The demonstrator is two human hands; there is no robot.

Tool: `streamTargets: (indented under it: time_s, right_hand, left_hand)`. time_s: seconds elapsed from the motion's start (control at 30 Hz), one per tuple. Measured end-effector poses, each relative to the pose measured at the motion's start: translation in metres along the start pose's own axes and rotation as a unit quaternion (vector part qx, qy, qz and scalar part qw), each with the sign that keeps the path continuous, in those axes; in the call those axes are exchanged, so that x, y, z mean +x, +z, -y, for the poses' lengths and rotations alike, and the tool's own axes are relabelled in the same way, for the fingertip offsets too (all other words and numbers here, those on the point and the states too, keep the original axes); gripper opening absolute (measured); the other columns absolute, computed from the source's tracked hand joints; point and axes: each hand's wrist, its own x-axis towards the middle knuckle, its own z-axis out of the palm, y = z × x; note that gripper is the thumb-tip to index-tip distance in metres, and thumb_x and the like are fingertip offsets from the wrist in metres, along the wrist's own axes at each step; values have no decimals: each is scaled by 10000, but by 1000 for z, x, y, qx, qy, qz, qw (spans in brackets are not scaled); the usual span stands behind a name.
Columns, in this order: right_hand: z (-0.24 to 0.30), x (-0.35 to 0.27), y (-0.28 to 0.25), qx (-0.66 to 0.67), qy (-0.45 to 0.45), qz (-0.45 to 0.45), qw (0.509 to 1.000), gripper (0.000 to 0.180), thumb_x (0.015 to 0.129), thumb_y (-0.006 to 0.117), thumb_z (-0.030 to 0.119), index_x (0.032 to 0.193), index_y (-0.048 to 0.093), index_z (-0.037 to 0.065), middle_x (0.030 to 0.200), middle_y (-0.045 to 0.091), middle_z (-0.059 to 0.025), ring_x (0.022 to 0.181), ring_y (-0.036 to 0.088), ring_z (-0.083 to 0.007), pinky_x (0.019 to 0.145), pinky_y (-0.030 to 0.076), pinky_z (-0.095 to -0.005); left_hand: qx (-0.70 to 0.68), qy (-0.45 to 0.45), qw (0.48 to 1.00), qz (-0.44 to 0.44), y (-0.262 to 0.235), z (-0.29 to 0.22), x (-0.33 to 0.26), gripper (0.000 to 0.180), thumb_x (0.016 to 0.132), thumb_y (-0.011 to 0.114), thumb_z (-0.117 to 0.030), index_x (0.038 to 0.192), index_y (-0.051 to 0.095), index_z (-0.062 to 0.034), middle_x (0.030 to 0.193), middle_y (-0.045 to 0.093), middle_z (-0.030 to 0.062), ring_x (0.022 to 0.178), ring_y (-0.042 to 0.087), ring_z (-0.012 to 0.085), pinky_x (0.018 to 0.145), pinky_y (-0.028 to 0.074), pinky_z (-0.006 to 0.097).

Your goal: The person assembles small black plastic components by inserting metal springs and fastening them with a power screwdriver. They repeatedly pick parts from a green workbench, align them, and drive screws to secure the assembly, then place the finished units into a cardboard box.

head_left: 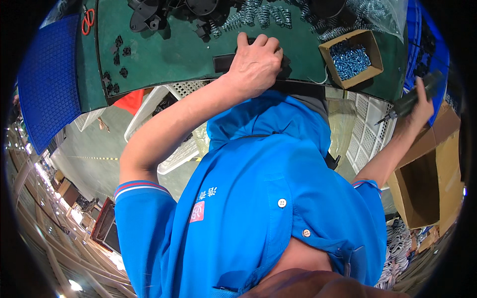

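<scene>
My left hand (256,64) is near the front edge of the green table, fingers curled down over a black plastic part (223,63). Most of that part is hidden under the hand; a flat dark end shows on its left. Out to the right, past the table's edge, my right hand (422,107) grips a dark electric screwdriver (408,102). Its thin bit points left and slightly down, and its rear is blurred. Between the two hands, a small open cardboard box (376,64) on the table holds many bluish screws (350,62).
Coil springs (263,16) and black plastic housings (144,15) lie along the far side. Small black pieces (117,49) and red-handled scissors (87,21) are at left. Blue bins (49,74) flank the table. A large cardboard box (422,184) stands below my right hand.
</scene>
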Motion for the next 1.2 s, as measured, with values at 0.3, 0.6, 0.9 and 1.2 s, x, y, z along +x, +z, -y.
streamTargets:
  time_s: [0.3, 0.6, 0.9, 1.2]
  right_hand:
    - [100, -98, 81, 507, -110, 280, 808, 505, 881, 500, 189, 1292, 453, -99, 945, 554, -174, 872, 552, -314, 882, 466, -436]
    - [81, -135, 165, 456, -168, 320, 813, 568, 831, 532, 130, 1336, 396, -91, 953, 596, -163, 863, 601, -296, 843, 496, -441]
    - [73, -141, 177, 441, -192, 343, 807, 584, 825, 534, 94, 1357, 368, -81, 970, 590, -169, 881, 603, -291, 861, 499, -435]
    - [75, -142, 179, 428, -180, 346, 815, 587, 825, 541, 98, 1358, 365, -76, 964, 591, -169, 882, 604, -296, 869, 492, -441]
  left_hand:
    - [-11, 10, 999, -30, 5, 5, 0, 361, 780, 734, -260, 1090, 665, -88, 1032, 590, 52, 1036, 553, 235, 907, 368, 466]
    - [-42, 12, 998, -43, 8, 7, 1, 372, 776, 733, -264, 1103, 673, -97, 1019, 599, 37, 1033, 556, 223, 906, 364, 447]
    - [-33, 9, 998, -51, 6, 6, 0, 363, 772, 731, -257, 1091, 677, -92, 1008, 601, 42, 1016, 565, 227, 884, 370, 450]
    - [-37, 10, 997, -70, 9, 6, 0, 336, 766, 722, -248, 1058, 681, -86, 990, 597, 47, 1001, 569, 232, 863, 372, 454]
